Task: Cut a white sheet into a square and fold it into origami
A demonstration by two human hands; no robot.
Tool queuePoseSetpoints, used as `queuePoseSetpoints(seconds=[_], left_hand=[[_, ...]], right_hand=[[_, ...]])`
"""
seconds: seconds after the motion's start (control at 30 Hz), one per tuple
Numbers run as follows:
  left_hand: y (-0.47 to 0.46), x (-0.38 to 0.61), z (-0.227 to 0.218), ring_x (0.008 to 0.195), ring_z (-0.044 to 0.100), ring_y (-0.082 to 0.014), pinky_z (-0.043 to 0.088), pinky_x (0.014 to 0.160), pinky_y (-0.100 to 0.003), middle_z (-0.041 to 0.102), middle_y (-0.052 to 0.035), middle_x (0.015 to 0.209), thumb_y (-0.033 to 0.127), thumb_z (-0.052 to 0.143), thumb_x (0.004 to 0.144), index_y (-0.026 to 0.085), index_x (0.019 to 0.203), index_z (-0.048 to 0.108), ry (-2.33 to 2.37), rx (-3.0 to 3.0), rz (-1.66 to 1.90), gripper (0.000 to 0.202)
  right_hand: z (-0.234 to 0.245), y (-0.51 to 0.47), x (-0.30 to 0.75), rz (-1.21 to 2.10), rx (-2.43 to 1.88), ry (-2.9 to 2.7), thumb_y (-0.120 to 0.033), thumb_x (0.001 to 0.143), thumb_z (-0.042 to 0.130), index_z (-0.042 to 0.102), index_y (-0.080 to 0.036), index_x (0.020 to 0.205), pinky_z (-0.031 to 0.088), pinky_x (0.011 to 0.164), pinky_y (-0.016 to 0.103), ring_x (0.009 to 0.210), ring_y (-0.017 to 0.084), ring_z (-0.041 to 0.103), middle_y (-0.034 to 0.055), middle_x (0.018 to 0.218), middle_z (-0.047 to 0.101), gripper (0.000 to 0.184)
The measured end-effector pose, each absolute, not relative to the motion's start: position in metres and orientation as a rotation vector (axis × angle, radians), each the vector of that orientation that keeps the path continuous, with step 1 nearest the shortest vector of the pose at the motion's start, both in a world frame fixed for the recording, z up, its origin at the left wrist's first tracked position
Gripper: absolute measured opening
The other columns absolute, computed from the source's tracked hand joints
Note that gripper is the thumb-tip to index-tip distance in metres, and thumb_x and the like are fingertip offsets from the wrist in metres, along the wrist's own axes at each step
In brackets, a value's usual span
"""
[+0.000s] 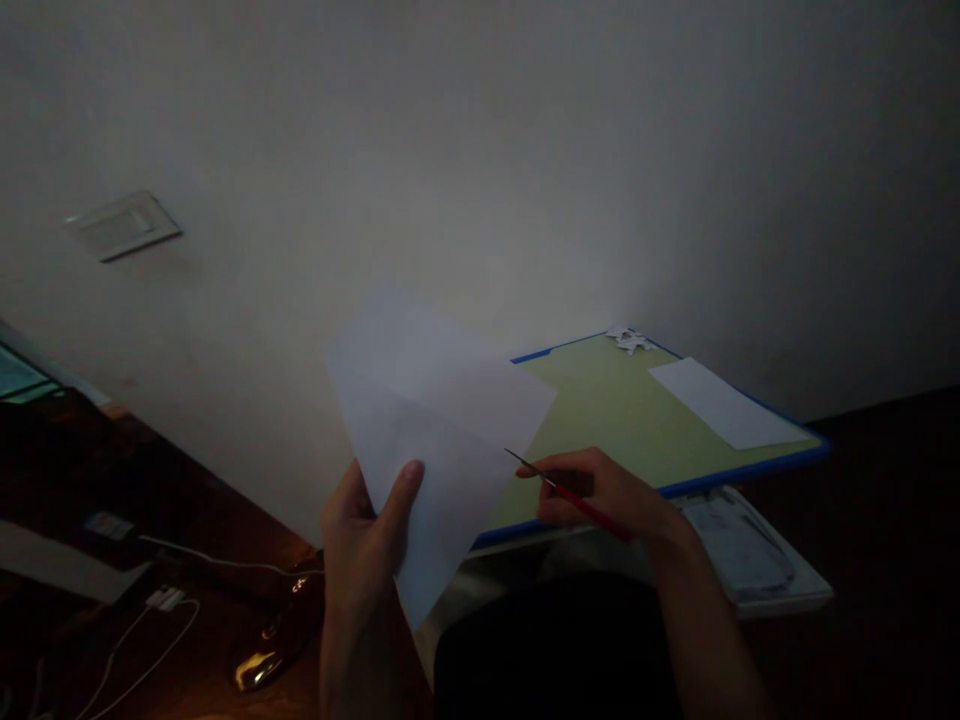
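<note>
My left hand [371, 530] grips a sheet of white paper [442, 410] near its lower left edge, with the thumb on the front and the other fingers behind. A faint crease runs slantwise across the sheet. In my right hand [600, 490] is a pair of red-handled scissors [574, 500], its thin dark blades pointing up and left. Their tip lies at the paper's right edge, near the crease's end; whether it touches the sheet I cannot tell. Most of the handles are hidden by my fingers.
A pale green board [615, 415] with a blue rim bears a white paper strip [724, 405] and a small pile of cut paper pieces [630, 340]. Below it juts a white box [750, 555]. A wall switch [126, 226] and white cables [225, 560] are at left.
</note>
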State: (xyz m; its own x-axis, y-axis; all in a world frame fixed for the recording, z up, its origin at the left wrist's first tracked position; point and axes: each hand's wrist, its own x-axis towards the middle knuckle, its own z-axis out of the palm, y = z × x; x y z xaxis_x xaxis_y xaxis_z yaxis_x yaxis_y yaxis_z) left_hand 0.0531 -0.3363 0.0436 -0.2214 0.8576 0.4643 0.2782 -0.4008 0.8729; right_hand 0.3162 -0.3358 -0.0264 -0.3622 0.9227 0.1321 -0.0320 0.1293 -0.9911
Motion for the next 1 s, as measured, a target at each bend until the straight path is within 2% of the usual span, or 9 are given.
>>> queuePoseSetpoints(seconds=[0.13, 0.57, 0.87, 1.0], left_hand=[[-0.3356, 0.0504, 0.0415, 0.079, 0.077, -0.025, 0.063, 0.064, -0.029, 0.082, -0.0085, 0.093, 0.047, 0.085, 0.078, 0.016, 0.106, 0.077, 1.323, 1.566, 1.634, 0.043], [-0.3331, 0.0476, 0.0411, 0.078, 0.077, -0.0226, 0.061, 0.061, -0.026, 0.082, -0.0073, 0.093, 0.044, 0.085, 0.078, 0.018, 0.106, 0.077, 1.32, 1.585, 1.598, 0.039], [-0.3353, 0.0491, 0.043, 0.077, 0.075, -0.0221, 0.059, 0.061, -0.025, 0.081, -0.0066, 0.09, 0.042, 0.084, 0.079, 0.018, 0.103, 0.077, 1.341, 1.589, 1.598, 0.035], [-0.3336, 0.0477, 0.0404, 0.079, 0.075, -0.0219, 0.059, 0.063, -0.025, 0.081, -0.0071, 0.094, 0.042, 0.084, 0.08, 0.018, 0.105, 0.077, 1.33, 1.583, 1.596, 0.035]], right_hand=[[-0.0274, -0.3356, 0.3133, 1.372, -0.92, -1.545, -0.05, 0.075, 0.089, 0.077, -0.014, 0.125, 0.05, 0.06, 0.027, 0.062, 0.012, 0.059, 0.0008, 0.076, 0.069, 0.062], [-0.0307, -0.3359, 0.3146, 1.404, -0.894, -1.548, -0.044, 0.076, 0.09, 0.078, -0.018, 0.121, 0.047, 0.054, 0.024, 0.053, 0.009, 0.056, -0.0022, 0.071, 0.068, 0.053], [-0.0292, -0.338, 0.3145, 1.397, -0.901, -1.565, -0.045, 0.077, 0.09, 0.078, -0.018, 0.121, 0.045, 0.054, 0.023, 0.055, 0.01, 0.055, -0.0019, 0.071, 0.067, 0.053], [-0.0313, -0.3364, 0.3166, 1.368, -0.865, -1.593, -0.044, 0.075, 0.091, 0.079, -0.017, 0.123, 0.048, 0.059, 0.025, 0.061, 0.012, 0.06, -0.0005, 0.072, 0.07, 0.056]])
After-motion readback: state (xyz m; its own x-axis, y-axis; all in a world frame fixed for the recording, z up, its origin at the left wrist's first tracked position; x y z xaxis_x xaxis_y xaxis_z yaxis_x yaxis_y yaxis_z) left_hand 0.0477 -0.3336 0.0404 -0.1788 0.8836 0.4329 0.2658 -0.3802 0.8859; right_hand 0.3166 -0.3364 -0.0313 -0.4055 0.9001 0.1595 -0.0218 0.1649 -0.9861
